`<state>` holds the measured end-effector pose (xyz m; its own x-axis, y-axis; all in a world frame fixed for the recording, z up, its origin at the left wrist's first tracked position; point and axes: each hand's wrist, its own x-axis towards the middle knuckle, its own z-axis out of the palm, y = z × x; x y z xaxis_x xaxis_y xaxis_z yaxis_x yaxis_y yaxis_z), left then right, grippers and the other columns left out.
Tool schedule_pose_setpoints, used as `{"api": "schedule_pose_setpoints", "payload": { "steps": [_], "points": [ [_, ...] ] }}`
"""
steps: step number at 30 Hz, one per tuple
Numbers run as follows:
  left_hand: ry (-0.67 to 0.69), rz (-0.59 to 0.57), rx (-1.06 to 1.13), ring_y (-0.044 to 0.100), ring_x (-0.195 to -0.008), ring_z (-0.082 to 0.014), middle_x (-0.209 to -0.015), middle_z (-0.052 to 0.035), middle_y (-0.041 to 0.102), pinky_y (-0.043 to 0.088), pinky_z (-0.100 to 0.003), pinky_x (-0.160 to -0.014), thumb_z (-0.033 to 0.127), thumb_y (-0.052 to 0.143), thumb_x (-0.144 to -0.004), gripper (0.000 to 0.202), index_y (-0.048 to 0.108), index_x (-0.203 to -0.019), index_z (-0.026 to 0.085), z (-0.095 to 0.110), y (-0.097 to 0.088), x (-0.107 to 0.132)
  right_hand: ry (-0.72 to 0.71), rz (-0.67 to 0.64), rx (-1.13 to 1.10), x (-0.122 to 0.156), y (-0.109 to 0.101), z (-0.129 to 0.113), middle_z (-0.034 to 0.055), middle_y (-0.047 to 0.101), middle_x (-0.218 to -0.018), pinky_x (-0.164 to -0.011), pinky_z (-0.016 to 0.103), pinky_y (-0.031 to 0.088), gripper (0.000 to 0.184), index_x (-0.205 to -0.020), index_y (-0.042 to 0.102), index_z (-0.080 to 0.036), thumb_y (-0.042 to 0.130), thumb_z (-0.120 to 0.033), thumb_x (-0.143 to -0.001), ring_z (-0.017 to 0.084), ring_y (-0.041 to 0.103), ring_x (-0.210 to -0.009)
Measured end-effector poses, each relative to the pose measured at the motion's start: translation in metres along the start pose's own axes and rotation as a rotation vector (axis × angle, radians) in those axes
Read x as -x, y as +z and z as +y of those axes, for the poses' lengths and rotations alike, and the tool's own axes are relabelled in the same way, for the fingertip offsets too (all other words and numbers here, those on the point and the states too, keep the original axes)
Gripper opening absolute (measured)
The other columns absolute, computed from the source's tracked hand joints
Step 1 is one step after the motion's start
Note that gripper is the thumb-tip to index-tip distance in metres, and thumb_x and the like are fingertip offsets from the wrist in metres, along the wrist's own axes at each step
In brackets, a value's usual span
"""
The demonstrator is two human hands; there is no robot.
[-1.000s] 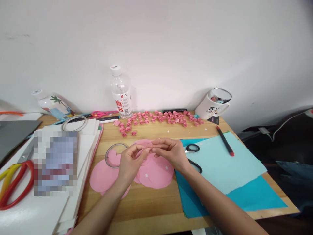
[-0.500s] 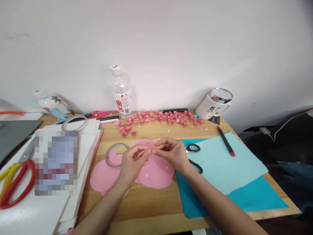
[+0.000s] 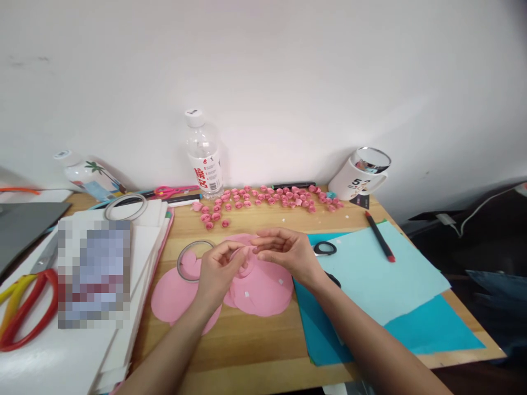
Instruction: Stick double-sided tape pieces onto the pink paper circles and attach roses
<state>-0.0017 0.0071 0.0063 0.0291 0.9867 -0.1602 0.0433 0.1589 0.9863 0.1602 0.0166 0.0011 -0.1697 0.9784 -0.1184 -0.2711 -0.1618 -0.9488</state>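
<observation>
- Rosettes (image 3: 272, 201) sit by the back edge of the table (image 3: 247, 351), probably out of the hands' way.
- Left hand (image 3: 220, 269): thumb and forefinger pinch a pink curl (image 3: 247, 267) over the discs (image 3: 267, 299), well in from the front edge, seemingly steadying it.
- Right hand (image 3: 288, 252): fingers slightly parted beside it; I can't tell if they touch.

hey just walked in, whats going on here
A person's left hand pinches what looks like a curled pink paper strip; the right hand is close beside it, its grip unclear. Pink paper circles lie beneath on the wooden table. Behind, many small rolled pink paper roses sit near the wall.
</observation>
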Motion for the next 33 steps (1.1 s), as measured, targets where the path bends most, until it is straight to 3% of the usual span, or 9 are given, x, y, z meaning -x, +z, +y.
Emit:
{"api": "schedule_pose_setpoints", "payload": {
  "steps": [6,14,22,33],
  "points": [
    [-0.021,-0.009,-0.01,0.052,-0.053,-0.0099,-0.059,-0.0011,0.06,0.043,-0.019,-0.048,0.033,0.067,-0.068,0.018,0.066,-0.069,0.014,0.0047,0.0038,0.0043,0.0,0.009,0.024,0.0004,0.0002,0.0051,0.006,0.075,-0.087,-0.08,0.039,0.056,0.038,-0.09,0.067,-0.018,0.081,-0.026,-0.056,0.023,0.071,-0.079],
    [-0.024,0.033,-0.001,0.054,-0.054,-0.011,-0.061,-0.0017,0.061,0.044,-0.019,-0.046,0.035,0.069,-0.065,0.021,0.064,-0.069,0.014,-0.0006,0.0038,0.0018,0.01,-0.002,0.029,0.0006,0.0036,-0.0015,0.0053,0.075,-0.085,-0.072,0.035,0.059,0.031,-0.086,0.07,-0.018,0.079,-0.031,-0.06,0.021,0.071,-0.074],
    [-0.022,-0.033,-0.043,0.054,-0.053,-0.0106,-0.061,-0.0024,0.063,0.044,-0.02,-0.048,0.035,0.068,-0.068,0.02,0.067,-0.07,0.015,-0.0005,0.0017,0.0021,-0.018,0.049,0.072,0.0003,0.0001,0.005,0.0063,0.075,-0.079,-0.067,0.034,0.058,0.033,-0.083,0.068,-0.017,0.082,-0.028,-0.055,0.02,0.07,-0.068],
    [0.02,-0.073,-0.076,0.053,-0.053,-0.0115,-0.056,-0.0016,0.06,0.042,-0.021,-0.049,0.033,0.065,-0.07,0.019,0.066,-0.065,0.015,-0.0016,0.0016,0.0021,-0.03,0.06,0.11,0.0,0.0011,0.0035,0.0007,0.069,-0.062,-0.06,0.028,0.053,0.035,-0.069,0.064,-0.018,0.086,-0.029,-0.045,0.016,0.065,-0.058]
  ]
}}
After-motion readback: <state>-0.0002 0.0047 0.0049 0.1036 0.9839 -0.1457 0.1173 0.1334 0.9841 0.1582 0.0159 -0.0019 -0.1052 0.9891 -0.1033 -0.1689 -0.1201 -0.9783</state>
